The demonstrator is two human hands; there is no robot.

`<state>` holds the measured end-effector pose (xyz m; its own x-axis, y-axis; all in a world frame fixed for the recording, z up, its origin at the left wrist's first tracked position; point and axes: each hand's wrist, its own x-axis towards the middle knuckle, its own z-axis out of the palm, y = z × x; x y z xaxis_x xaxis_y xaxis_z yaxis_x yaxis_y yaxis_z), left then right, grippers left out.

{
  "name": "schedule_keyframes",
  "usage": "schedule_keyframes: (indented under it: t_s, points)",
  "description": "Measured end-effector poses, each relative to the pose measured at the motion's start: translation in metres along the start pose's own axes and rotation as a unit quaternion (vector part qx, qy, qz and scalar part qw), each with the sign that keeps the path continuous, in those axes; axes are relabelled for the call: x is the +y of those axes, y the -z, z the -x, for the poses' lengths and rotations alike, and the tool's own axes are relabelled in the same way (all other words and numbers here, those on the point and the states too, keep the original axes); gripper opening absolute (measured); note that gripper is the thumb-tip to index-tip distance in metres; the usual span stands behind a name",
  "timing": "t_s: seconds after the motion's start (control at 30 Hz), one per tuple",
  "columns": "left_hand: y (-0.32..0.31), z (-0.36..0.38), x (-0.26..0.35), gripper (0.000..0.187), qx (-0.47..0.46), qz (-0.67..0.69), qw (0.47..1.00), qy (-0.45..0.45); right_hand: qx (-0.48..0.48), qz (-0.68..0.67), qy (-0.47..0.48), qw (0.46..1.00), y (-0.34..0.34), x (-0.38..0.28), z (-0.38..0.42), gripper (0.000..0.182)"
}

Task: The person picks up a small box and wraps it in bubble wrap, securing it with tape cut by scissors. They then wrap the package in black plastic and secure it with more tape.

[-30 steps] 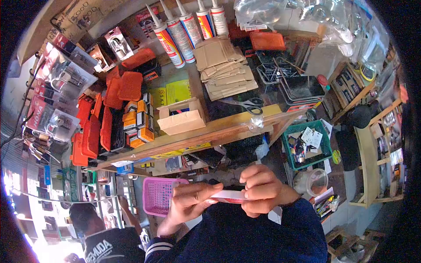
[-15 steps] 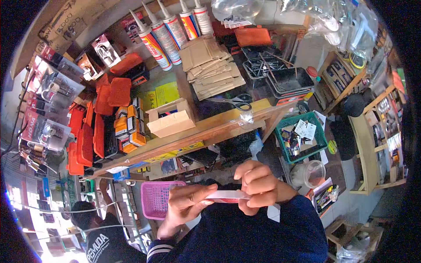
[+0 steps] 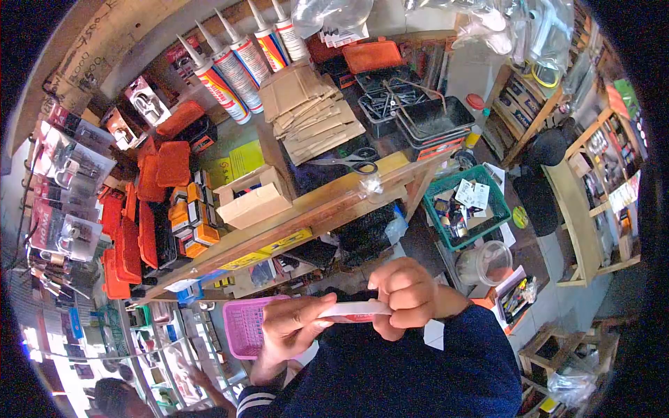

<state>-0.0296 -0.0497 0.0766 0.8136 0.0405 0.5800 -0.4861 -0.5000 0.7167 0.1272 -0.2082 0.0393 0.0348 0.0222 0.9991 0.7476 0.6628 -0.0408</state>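
Observation:
A small thin white-and-red thing, perhaps a pack, spans the gap between my hands close to my chest; its kind is not clear. My left hand pinches one end between thumb and fingers. My right hand is curled around the other end, its fingertips pressed to it. Just behind my left wrist is a pink plastic basket. A navy sleeve covers my right arm.
Ahead stands a wooden counter with scissors, stacked brown cardboard, sealant tubes and red-lidded boxes. A green basket and clear tub are at right. Another person is at lower left.
My view has shifted, so the counter items appear further left. Both hands keep hold of the white-and-red thing, which is slightly tilted now. The other person has moved lower in view.

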Motion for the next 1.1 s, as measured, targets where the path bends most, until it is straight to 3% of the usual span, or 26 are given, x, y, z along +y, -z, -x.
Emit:
schedule_keyframes:
  t_s: [0.1, 0.17, 0.23, 0.27, 0.3, 0.37, 0.4, 0.5, 0.63, 0.7, 0.8, 0.9, 0.97, 1.0, 1.1]
  points:
    - [0.002, 0.003, 0.004, 0.039, 0.007, -0.008, 1.0, 0.014, 0.067, -0.058, -0.064, 0.994, -0.014, 0.003, -0.004, 0.026]
    - [0.005, 0.009, 0.007, 0.039, 0.023, -0.021, 0.996, 0.083, 0.029, -0.106, -0.096, 0.989, -0.001, 0.001, -0.014, 0.033]
    - [0.006, 0.01, 0.004, 0.041, 0.042, 0.0, 0.996, 0.078, -0.012, -0.142, -0.211, 0.967, 0.011, -0.002, -0.022, 0.05]
    - [0.008, 0.009, 0.005, 0.041, 0.04, 0.016, 0.996, 0.082, -0.043, -0.187, -0.213, 0.958, 0.018, 0.002, -0.024, 0.072]
    - [0.009, 0.008, 0.007, 0.042, 0.039, 0.033, 0.995, 0.085, -0.044, -0.189, -0.214, 0.957, 0.02, 0.002, -0.025, 0.072]
    - [0.007, 0.007, 0.007, 0.042, 0.036, 0.03, 0.996, 0.077, -0.026, -0.25, -0.303, 0.92, 0.022, 0.001, -0.028, 0.081]
    - [0.006, 0.007, 0.005, 0.042, 0.031, 0.036, 0.996, 0.07, -0.063, -0.231, -0.304, 0.922, 0.026, 0.003, -0.035, 0.087]
    - [0.002, 0.008, 0.001, 0.04, 0.035, 0.065, 0.995, 0.06, -0.132, -0.195, -0.337, 0.912, 0.032, 0.005, -0.037, 0.087]
    - [0.001, 0.011, -0.002, 0.04, 0.036, 0.089, 0.992, 0.085, -0.129, -0.19, -0.336, 0.913, 0.033, 0.009, -0.034, 0.086]
    - [-0.001, 0.013, -0.004, 0.04, 0.037, 0.119, 0.987, 0.102, -0.101, -0.139, -0.319, 0.932, 0.03, 0.008, -0.035, 0.058]
    - [-0.004, 0.016, -0.008, 0.04, 0.041, 0.181, 0.973, 0.135, -0.176, -0.102, -0.262, 0.943, 0.033, 0.013, -0.042, 0.042]
    - [-0.009, 0.018, -0.014, 0.043, 0.022, 0.242, 0.948, 0.205, -0.172, -0.066, -0.292, 0.939, 0.029, 0.008, -0.04, 0.033]
    - [-0.016, 0.015, -0.021, 0.046, 0.02, 0.343, 0.899, 0.27, -0.18, -0.052, -0.292, 0.938, 0.027, 0.005, -0.032, 0.037]
    - [-0.019, 0.019, -0.033, 0.054, -0.015, 0.352, 0.898, 0.264, -0.19, -0.04, -0.314, 0.929, 0.026, 0.003, -0.028, 0.04]
    - [-0.035, 0.011, -0.033, 0.059, 0.002, 0.367, 0.883, 0.292, -0.209, -0.012, -0.357, 0.911, 0.027, -0.003, -0.017, 0.041]
